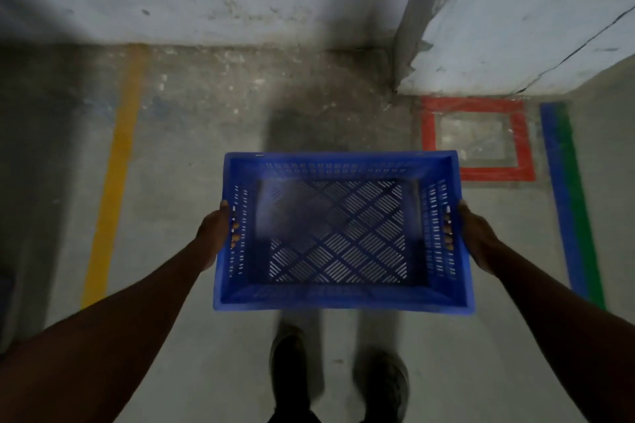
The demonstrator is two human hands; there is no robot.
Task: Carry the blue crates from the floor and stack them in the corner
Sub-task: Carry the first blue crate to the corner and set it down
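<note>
Blue plastic, carried level above the concrete floor, out in front of the body and short of the wall corner. Held at both short ends: left hand curled through the left handle slot, fingertips showing inside the wall; right hand gripping the opposite slot the same way, fingertips visible there too. Nothing else supporting the blue crate.

Risks from here, as judgement only: a slipped grip on one slot, tipping the crate toward that side; a rim clipped against the jutting wall edge on the way into the corner; a stumble, feet hidden under the load; a crooked first placement, leaving later crates leaning. No other crates visible in the corner, so likely an early one in the stack.

Rectangular, open-topped, empty. Slotted side walls, diamond-lattice base showing floor through it, flat rim all round. Slightly blurred, no visible cracks. Probably light and stiff, easy to set down flat.
</note>
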